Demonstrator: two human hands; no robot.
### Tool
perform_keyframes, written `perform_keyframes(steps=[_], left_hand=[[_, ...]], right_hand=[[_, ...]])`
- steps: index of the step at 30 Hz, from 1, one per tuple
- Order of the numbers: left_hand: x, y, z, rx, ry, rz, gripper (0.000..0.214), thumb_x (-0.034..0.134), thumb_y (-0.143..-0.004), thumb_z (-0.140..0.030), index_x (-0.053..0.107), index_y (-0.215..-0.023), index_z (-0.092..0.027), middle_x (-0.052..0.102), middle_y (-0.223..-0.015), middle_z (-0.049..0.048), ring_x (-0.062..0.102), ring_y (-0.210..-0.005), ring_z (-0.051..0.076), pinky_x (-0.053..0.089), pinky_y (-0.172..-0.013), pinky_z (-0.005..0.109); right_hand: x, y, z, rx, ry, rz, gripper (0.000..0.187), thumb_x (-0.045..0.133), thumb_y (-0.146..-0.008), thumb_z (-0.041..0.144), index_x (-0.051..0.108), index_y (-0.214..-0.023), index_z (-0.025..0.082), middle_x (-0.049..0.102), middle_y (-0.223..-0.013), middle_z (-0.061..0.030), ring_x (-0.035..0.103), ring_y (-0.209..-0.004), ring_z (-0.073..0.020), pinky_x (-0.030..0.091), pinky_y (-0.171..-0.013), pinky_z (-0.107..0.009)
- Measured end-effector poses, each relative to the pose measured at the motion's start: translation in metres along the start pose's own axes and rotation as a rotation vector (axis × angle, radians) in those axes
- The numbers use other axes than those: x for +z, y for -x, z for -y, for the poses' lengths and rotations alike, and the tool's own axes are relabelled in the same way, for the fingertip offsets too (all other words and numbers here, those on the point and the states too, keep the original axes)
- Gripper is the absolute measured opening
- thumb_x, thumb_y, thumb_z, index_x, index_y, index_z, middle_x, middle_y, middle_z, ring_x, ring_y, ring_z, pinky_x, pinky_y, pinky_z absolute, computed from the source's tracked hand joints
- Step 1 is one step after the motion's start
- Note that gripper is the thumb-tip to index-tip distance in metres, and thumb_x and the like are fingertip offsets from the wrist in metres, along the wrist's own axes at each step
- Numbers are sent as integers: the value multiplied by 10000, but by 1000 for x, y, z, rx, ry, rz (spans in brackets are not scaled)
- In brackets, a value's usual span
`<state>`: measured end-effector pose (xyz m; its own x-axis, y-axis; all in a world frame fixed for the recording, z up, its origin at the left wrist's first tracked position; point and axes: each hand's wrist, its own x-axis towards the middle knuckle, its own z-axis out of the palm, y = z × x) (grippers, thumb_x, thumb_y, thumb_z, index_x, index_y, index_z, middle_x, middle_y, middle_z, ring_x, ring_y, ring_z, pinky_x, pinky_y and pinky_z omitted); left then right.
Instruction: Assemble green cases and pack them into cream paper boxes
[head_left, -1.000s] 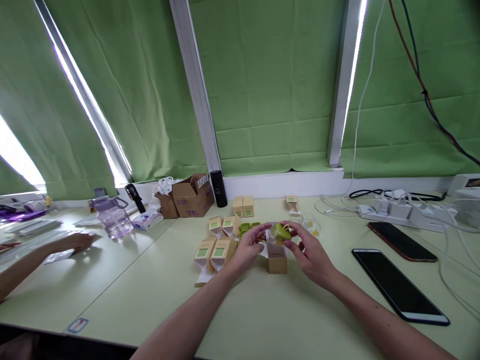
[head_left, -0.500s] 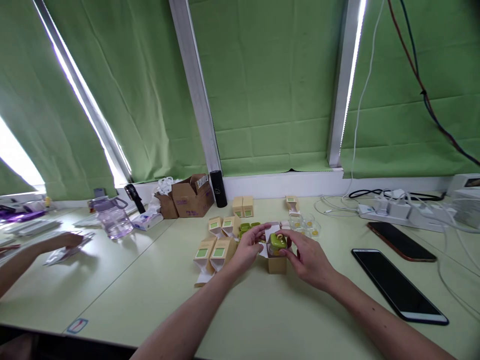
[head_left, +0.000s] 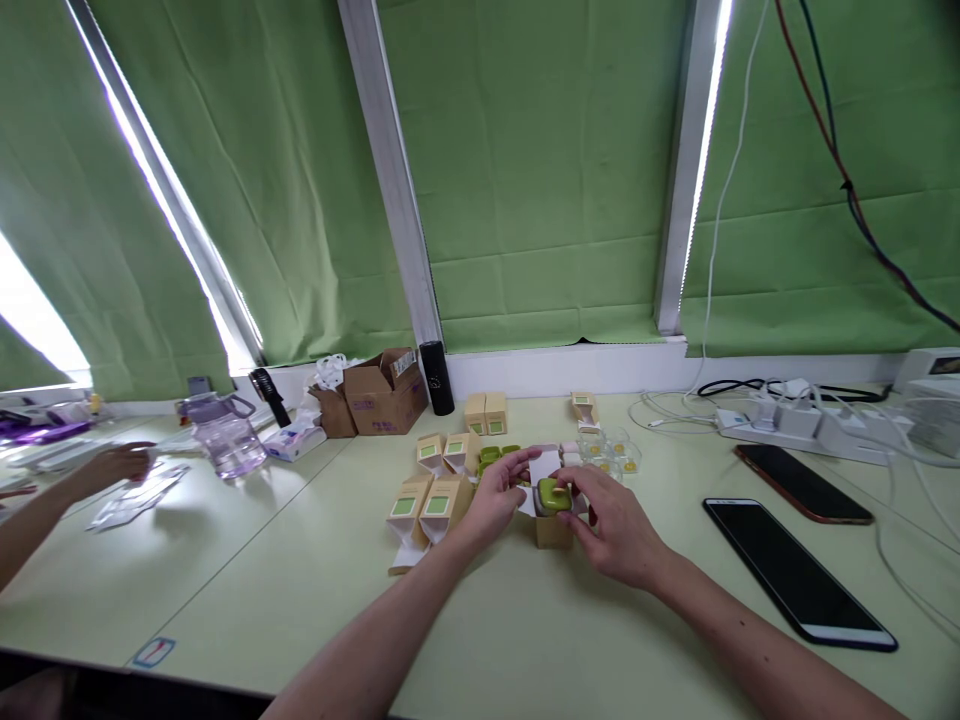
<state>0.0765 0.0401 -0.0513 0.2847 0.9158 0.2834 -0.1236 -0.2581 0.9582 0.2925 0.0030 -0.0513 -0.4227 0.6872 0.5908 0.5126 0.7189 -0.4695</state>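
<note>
A small tan carton (head_left: 553, 530) stands open in the middle of the pale green table (head_left: 315, 590). My left hand (head_left: 496, 497) grips its left side and holds back a white flap. My right hand (head_left: 611, 522) pinches a small green case (head_left: 553, 493) that sits partly down in the carton's mouth. Several closed and open tan cartons (head_left: 431, 500) with green labels lie just to the left. More green cases (head_left: 496, 455) and clear round lids with yellow centres (head_left: 621, 453) lie behind.
Two dark phones (head_left: 799, 565) lie flat at the right, with a white power strip and cables (head_left: 787, 418) behind them. A brown shipping box (head_left: 386, 392), a black cylinder (head_left: 436, 377) and a purple water jug (head_left: 223, 432) stand at the back left. Another person's hand (head_left: 112, 465) rests over papers at far left.
My right hand has lowered the green case from above the carton into its opening. The other person's hand at far left has drawn back from the papers.
</note>
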Motion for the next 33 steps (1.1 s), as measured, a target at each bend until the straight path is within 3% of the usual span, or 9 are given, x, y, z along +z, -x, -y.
perform_keyframes(steps=[4, 8, 17, 25, 33], left_hand=[[1, 1, -2, 1, 2, -3, 721, 528, -555, -53, 721, -1242, -161, 723, -1215, 114, 625, -1028, 217, 482, -865, 312], [1, 2, -4, -1, 13, 10, 717, 540, -565, -52, 718, -1250, -168, 724, -1227, 117, 629, -1053, 229, 484, -873, 319], [3, 3, -5, 10, -19, -3, 697, 546, -588, -43, 718, -1254, -158, 714, -1281, 121, 629, -1098, 234, 464, -953, 347], [5, 3, -5, 6, -6, 11, 702, 547, -588, -47, 713, -1260, -164, 738, -1150, 114, 634, -1097, 256, 477, -920, 349], [4, 2, -4, 7, 6, 10, 705, 546, -578, -41, 719, -1251, -160, 738, -1176, 117, 638, -1038, 235, 479, -864, 323]], right_hand=[[3, -2, -1, -24, 4, -49, 138, 502, -1004, 222, 599, -1091, 266, 721, -1098, -83, 656, -988, -265, 563, -806, -399], [8, -3, -4, -8, -11, -98, 207, 421, -1071, 274, 628, -1062, 264, 743, -1089, -84, 670, -1001, -262, 558, -860, -422], [15, -6, -7, 11, -1, -112, 176, 486, -1035, 230, 640, -950, 243, 703, -1074, -78, 654, -990, -254, 550, -845, -406], [13, -8, -4, 114, -103, -107, 197, 564, -985, 265, 700, -845, 237, 616, -952, -64, 638, -839, -226, 550, -749, -387], [16, -9, -5, 126, -125, -108, 222, 573, -969, 269, 762, -856, 240, 635, -886, -60, 642, -810, -224, 554, -726, -382]])
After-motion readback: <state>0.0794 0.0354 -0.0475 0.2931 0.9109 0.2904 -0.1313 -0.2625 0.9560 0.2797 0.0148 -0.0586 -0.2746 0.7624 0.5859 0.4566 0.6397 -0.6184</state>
